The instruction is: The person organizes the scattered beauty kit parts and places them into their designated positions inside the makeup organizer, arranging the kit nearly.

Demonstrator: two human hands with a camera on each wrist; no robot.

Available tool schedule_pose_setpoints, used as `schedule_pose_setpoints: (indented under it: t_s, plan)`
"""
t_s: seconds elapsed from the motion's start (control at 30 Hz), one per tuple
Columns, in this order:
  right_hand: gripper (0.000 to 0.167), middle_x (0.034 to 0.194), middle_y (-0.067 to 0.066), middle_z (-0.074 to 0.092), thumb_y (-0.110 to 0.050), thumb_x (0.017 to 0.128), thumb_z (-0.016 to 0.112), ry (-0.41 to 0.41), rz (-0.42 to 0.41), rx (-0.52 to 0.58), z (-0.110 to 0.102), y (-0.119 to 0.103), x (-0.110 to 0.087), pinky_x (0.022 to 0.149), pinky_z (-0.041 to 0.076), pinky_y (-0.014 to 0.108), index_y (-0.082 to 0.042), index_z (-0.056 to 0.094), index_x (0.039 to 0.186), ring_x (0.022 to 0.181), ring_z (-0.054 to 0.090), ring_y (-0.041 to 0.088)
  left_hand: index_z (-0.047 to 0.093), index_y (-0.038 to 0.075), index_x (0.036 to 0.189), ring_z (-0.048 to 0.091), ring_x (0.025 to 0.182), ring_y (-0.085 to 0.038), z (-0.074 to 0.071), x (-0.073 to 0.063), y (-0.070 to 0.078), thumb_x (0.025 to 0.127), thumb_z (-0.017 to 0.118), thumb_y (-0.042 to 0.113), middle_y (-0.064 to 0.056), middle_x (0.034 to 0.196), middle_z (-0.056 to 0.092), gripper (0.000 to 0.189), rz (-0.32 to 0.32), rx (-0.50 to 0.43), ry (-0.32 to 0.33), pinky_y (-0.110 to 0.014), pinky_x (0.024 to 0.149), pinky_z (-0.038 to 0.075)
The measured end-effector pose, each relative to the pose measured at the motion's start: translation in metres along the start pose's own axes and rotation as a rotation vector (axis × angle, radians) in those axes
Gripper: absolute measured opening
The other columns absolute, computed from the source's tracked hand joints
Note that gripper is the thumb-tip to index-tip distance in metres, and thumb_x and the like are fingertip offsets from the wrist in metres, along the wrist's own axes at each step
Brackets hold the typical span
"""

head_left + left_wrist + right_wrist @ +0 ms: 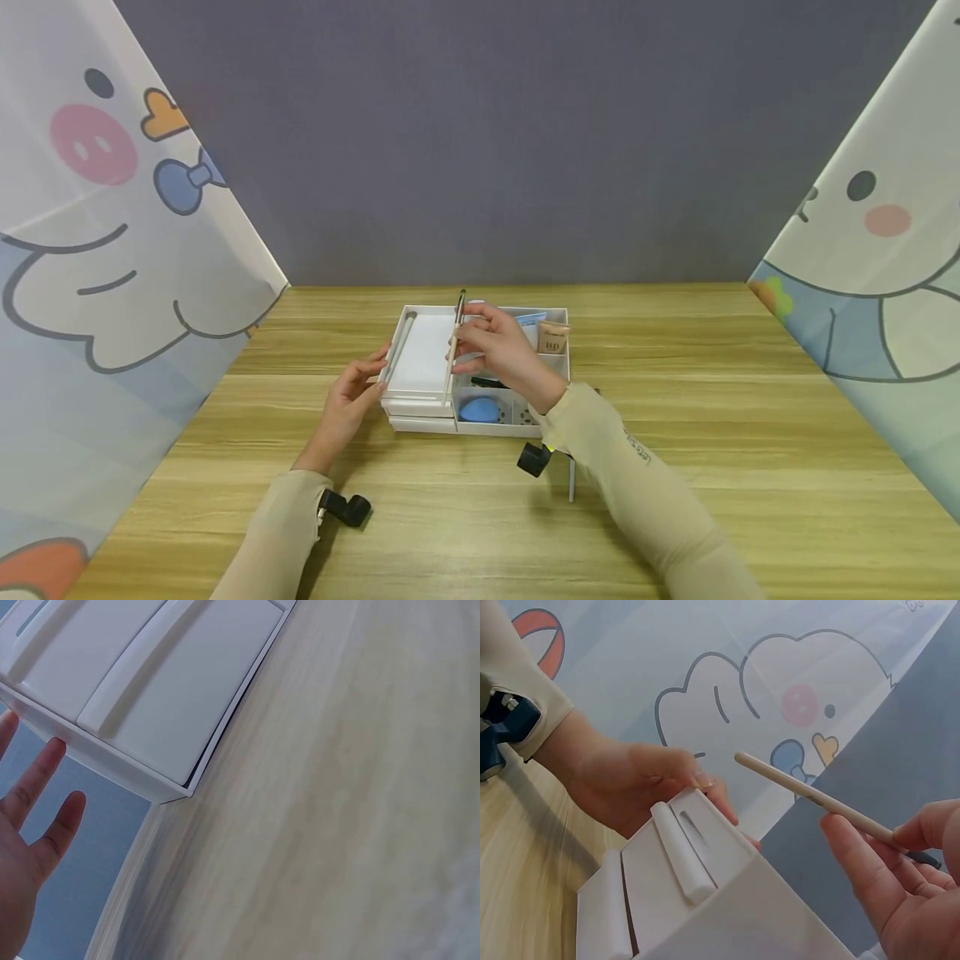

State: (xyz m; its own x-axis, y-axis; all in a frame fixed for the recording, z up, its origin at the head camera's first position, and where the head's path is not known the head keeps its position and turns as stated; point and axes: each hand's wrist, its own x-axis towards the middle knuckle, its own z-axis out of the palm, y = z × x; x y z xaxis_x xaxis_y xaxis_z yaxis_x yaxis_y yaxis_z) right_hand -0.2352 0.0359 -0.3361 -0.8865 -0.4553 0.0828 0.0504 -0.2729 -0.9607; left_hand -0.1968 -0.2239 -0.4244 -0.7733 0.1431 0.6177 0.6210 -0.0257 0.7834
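Observation:
A white desktop organizer [422, 410] with drawers on its left stands on the wooden table. My right hand [495, 343] pinches a slim makeup brush [452, 362] between thumb and fingers, above the organizer. In the right wrist view, the brush [795, 786] has a beige handle and a dark end by my fingers. Another brush [400, 344] with a pale handle lies along the left side of the top tray. My left hand [347, 404] is at the organizer's left side, fingertips right at its edge. The left wrist view shows these fingers [34, 784] spread and fairly straight.
Compartments on the organizer's right hold a blue makeup sponge [480, 410], a dark slim item [489, 383], a tan tube [553, 337] and a blue-and-white tube [531, 321]. A grey stick-like piece [572, 482] shows below my right wrist. Cartoon-printed panels [112, 208] flank the table.

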Motion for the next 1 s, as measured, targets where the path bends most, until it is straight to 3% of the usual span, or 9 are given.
schedule_pose_setpoints:
  t_s: [0.43, 0.73, 1.0]
  plan:
    - [0.043, 0.088, 0.01, 0.06, 0.006, 0.097, 0.051, 0.099, -0.047, 0.037, 0.029, 0.006, 0.025, 0.062, 0.06, 0.035, 0.006, 0.038, 0.138, 0.069, 0.067, 0.018, 0.05, -0.02, 0.112, 0.052, 0.129, -0.009, 0.0, 0.001, -0.001, 0.088, 0.051, -0.022, -0.016, 0.146, 0.05, 0.025, -0.006, 0.015, 0.004, -0.022, 0.093, 0.047]
    - [0.044, 0.094, 0.012, 0.059, 0.006, 0.096, 0.052, 0.226, -0.084, -0.002, 0.042, 0.013, 0.033, 0.065, 0.06, 0.038, 0.005, 0.038, 0.138, 0.072, 0.066, 0.02, 0.048, -0.021, 0.111, 0.055, 0.123, -0.01, 0.0, -0.001, -0.001, 0.088, 0.05, -0.023, -0.008, 0.145, 0.053, 0.024, -0.008, 0.013, 0.004, -0.021, 0.092, 0.047]
    - [0.042, 0.098, 0.016, 0.06, 0.004, 0.097, 0.053, 0.211, -0.066, -0.092, 0.046, 0.016, 0.039, 0.065, 0.06, 0.038, 0.004, 0.038, 0.136, 0.073, 0.066, 0.023, 0.046, -0.024, 0.112, 0.053, 0.127, -0.011, -0.001, -0.001, -0.001, 0.088, 0.049, -0.023, -0.012, 0.146, 0.051, 0.024, 0.005, -0.002, -0.008, -0.02, 0.09, 0.047]
